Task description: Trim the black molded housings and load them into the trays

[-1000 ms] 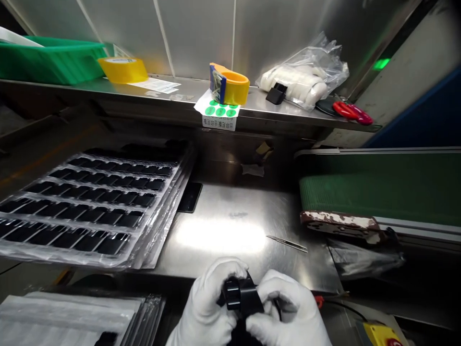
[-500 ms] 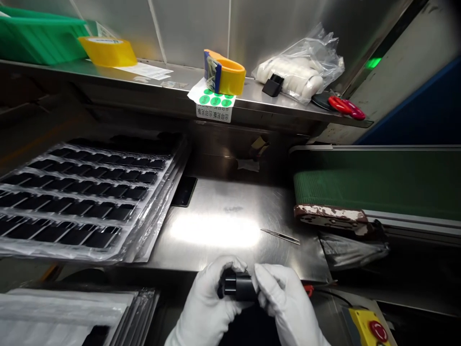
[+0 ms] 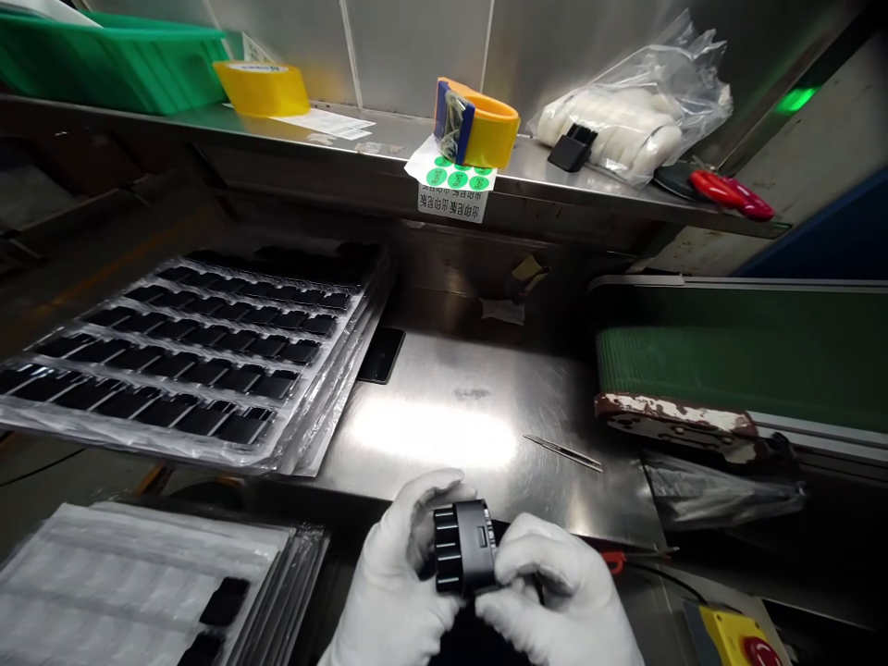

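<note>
My left hand [image 3: 409, 564], in a white glove, grips a small black plastic part [image 3: 477, 544] between thumb and fingers, just off the front edge of the worktable. The part has a row of glossy ribs on its left side and a small rectangular slot in the face towards me. At its lower right, my gloved right hand [image 3: 548, 583] is closed, with curled fingers and thumb against the part. Beyond the hands a pair of metal tweezers [image 3: 563, 453] lies on the steel worktable [image 3: 430, 481].
Stacked trays of black parts [image 3: 228, 342] stand left, with another tray [image 3: 139, 573] below. A black phone-like slab [image 3: 381, 355] lies beside them. A green conveyor [image 3: 742, 351] runs right. The shelf holds a tape dispenser [image 3: 492, 134], tape roll [image 3: 260, 91] and green bin [image 3: 125, 65].
The black part has turned in my hands, so its ribbed side and slotted face now show. My right fingers have shifted to its lower right. The whole view has swung slightly left.
</note>
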Motion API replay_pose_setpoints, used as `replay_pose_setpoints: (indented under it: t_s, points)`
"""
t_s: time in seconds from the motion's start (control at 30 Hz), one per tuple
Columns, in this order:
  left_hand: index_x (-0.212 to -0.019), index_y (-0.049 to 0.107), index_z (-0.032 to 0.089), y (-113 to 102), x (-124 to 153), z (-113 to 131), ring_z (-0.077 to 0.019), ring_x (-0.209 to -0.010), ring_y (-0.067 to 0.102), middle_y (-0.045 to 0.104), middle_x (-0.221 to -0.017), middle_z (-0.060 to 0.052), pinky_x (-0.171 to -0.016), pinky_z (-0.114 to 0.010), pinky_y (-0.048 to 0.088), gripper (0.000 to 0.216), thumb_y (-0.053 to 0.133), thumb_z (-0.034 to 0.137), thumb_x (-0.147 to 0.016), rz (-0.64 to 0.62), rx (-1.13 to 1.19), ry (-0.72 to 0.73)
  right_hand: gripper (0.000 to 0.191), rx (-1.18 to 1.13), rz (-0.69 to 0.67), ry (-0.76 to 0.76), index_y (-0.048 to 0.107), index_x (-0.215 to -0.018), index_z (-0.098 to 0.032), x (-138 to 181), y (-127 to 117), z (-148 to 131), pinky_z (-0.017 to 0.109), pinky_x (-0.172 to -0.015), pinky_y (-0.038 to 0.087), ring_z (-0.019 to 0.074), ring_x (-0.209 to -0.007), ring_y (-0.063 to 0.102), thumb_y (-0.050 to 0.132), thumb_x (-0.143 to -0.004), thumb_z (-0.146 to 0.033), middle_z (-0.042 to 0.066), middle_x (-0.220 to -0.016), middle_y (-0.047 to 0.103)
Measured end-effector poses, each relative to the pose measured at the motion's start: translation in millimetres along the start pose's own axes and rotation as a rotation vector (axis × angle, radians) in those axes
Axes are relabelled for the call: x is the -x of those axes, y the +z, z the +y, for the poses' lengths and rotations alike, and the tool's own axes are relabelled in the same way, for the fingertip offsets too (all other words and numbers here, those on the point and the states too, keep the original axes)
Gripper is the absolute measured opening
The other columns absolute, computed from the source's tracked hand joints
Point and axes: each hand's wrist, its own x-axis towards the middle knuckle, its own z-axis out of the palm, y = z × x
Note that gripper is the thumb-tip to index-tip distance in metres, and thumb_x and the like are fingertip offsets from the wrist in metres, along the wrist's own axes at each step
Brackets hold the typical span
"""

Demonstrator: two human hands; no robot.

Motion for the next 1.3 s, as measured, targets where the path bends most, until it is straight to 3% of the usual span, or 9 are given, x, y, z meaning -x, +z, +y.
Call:
replay_pose_setpoints:
  t_s: [0.13, 0.3, 0.53, 0.83, 0.93, 1.07, 1.3]
  points:
    - [-0.111, 0.057, 0.027, -1.4, 1.9, 4.5, -0.0292, -0.102, 0.066, 0.066, -0.117, -0.006, -0.082, -0.037, 0.059, 0.062, 0.076, 0.002, -0.057, -0.058, -0.023, -0.027, 0.010, 0.091, -0.044, -0.099, 0.070, -0.063, -0.020, -1.5, -6.1, -2.5, 0.021, -0.045, 0.036, 0.0089, -0.049, 0.045, 0.079, -0.067, -0.019, -0.004, -0.057, 0.050]
    - [-0.115, 0.054, 0.028, -1.7, 4.1, 8.2, -0.0279, -0.102, 0.067, 0.068, -0.112, -0.004, -0.089, -0.039, 0.057, 0.060, 0.075, 0.006, -0.063, -0.112, -0.114, 0.011, 0.001, 0.174, -0.020, -0.179, 0.074, -0.075, -0.024, 3.4, -9.6, 1.2, 0.024, -0.049, 0.042, 0.0126, -0.053, 0.052, 0.074, -0.076, -0.024, -0.001, -0.061, 0.056]
    - [-0.112, 0.055, 0.029, 3.4, 4.3, 14.7, -0.0251, -0.095, 0.069, 0.071, -0.101, -0.001, -0.086, -0.033, 0.057, 0.062, 0.077, 0.004, -0.060, -0.116, -0.076, -0.009, 0.002, 0.180, -0.043, -0.192, 0.073, -0.078, -0.024, 6.5, -12.4, 4.1, 0.026, -0.053, 0.045, 0.0147, -0.059, 0.058, 0.074, -0.077, -0.024, 0.000, -0.064, 0.058]
    - [-0.122, 0.049, 0.032, -2.5, 4.5, 14.1, -0.0287, -0.105, 0.065, 0.066, -0.116, -0.006, -0.087, -0.039, 0.057, 0.067, 0.071, 0.006, -0.065, -0.161, -0.139, -0.093, 0.007, 0.281, -0.075, -0.210, 0.069, -0.077, -0.022, 3.0, -13.7, 3.4, 0.027, -0.054, 0.044, 0.0145, -0.058, 0.056, 0.067, -0.079, -0.015, -0.001, -0.064, 0.056]
    - [-0.120, 0.051, 0.031, -2.6, 3.3, 16.5, -0.0290, -0.105, 0.065, 0.067, -0.113, -0.006, -0.086, -0.039, 0.056, 0.064, 0.070, 0.006, -0.064, -0.121, -0.146, -0.090, 0.012, 0.334, -0.105, -0.240, 0.068, -0.079, -0.021, 2.7, -15.2, 5.3, 0.027, -0.056, 0.044, 0.0148, -0.060, 0.058, 0.063, -0.078, -0.011, 0.000, -0.066, 0.058]
    - [-0.117, 0.053, 0.029, -1.0, 0.7, 20.5, -0.0275, -0.101, 0.067, 0.069, -0.107, -0.005, -0.087, -0.038, 0.055, 0.061, 0.070, 0.005, -0.064, -0.170, -0.173, -0.089, 0.012, 0.381, -0.120, -0.295, 0.068, -0.084, -0.022, 3.3, -17.7, 6.8, 0.028, -0.059, 0.046, 0.0149, -0.063, 0.060, 0.062, -0.081, -0.012, 0.001, -0.069, 0.059]
    - [-0.094, 0.062, 0.020, 9.4, 1.8, 30.6, -0.0226, -0.086, 0.069, 0.072, -0.088, -0.002, -0.083, -0.033, 0.053, 0.031, 0.066, 0.006, -0.066, -0.161, -0.149, -0.068, 0.016, 0.399, -0.098, -0.401, 0.067, -0.086, -0.020, -0.1, -17.9, 5.4, 0.027, -0.056, 0.046, 0.0137, -0.060, 0.060, 0.061, -0.079, -0.007, 0.001, -0.068, 0.059]
